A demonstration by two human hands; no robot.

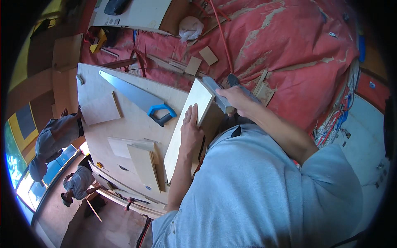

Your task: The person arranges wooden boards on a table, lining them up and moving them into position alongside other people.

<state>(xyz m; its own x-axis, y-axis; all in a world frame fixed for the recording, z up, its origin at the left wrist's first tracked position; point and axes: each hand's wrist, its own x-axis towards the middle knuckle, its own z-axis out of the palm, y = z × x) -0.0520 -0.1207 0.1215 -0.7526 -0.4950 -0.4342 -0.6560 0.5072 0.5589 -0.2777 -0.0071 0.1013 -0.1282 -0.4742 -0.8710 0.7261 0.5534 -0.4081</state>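
Observation:
My left hand (192,130) lies with its fingers stretched flat on the pale face of a wooden panel (182,142). The panel looks like one side of a box, whose darker side (211,120) drops toward my body. At the far end of the panel, my right hand (235,99) is closed around a long grey block (216,91), which looks like a sanding block. This block lies against the panel's end edge. Part of it is covered by my fingers.
A handsaw (134,93) with a blue handle lies on the large wooden worktable (136,128), near several loose boards (144,163). Red sheeting (281,41) with wood offcuts covers the floor ahead. Cables (337,111) hang at right. Two people (58,134) are at the left.

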